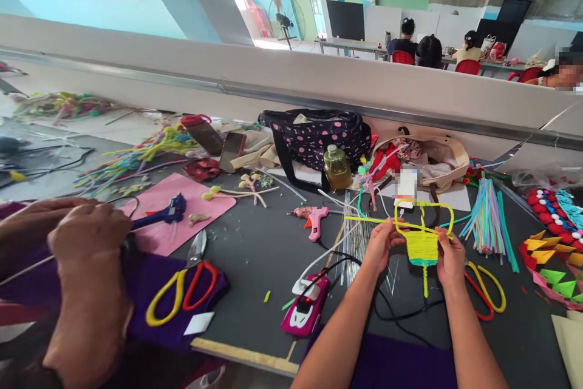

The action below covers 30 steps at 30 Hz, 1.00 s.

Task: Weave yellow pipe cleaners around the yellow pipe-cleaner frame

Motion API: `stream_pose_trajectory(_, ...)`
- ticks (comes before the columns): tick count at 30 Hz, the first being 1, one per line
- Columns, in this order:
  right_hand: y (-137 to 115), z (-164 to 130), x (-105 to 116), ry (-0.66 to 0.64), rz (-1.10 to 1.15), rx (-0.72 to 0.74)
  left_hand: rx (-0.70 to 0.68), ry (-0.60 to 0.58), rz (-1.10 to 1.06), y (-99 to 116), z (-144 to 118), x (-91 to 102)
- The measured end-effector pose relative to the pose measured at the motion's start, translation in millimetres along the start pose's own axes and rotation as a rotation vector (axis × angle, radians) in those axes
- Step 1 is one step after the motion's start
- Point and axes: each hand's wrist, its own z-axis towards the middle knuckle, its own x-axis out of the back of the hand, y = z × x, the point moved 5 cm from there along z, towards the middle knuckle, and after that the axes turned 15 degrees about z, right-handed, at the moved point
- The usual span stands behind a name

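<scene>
A yellow pipe-cleaner piece (pixel 421 247) is held up in front of me, with two open loops at the top, a wound middle with a green lower edge, and a twisted stem pointing down. My left hand (pixel 381 247) is closed at its left side, pinching a straight yellow pipe cleaner (pixel 364 219) that sticks out leftward. On the other side, my right hand (pixel 450 258) grips the edge of the piece where the strand crosses. Scissors (pixel 492 292) with yellow and red handles lie just right of my right hand. Thin wires (pixel 355 243) lie left of my left hand.
A co-worker's hands (pixel 88 231) are at the left, near a blue glue gun (pixel 170 210) and more scissors (pixel 200 255). A pink glue gun (pixel 314 219), a magenta device with a cord (pixel 305 310), a bottle (pixel 337 167), bags and pipe-cleaner bundles (pixel 487 219) surround me.
</scene>
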Motion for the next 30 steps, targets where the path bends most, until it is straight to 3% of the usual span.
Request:
stream_pose_trajectory(4, 2, -5, -6, -0.042, 0.02, -0.033, 0.038, -0.165, 0.044, -7, -8, -19.0)
stream_pose_trajectory(6, 3, -7, -9, -0.072, 0.031, -0.056, 0.064, -0.186, 0.026, -12, -11, -25.1)
stream_pose_trajectory(15, -9, 2, 0, -0.01, 0.055, 0.029, 0.057, -0.041, -0.073, -7, -4, -11.5)
stream_pose_trajectory(25, -51, 25, 41, 0.099, 0.124, 0.332, 0.066, -0.009, -0.111, 1, -1, -1.6)
stream_pose_trajectory(30, -82, 34, 67, 0.144, 0.29, 0.425, 0.053, 0.022, -0.138, 5, 1, 2.2)
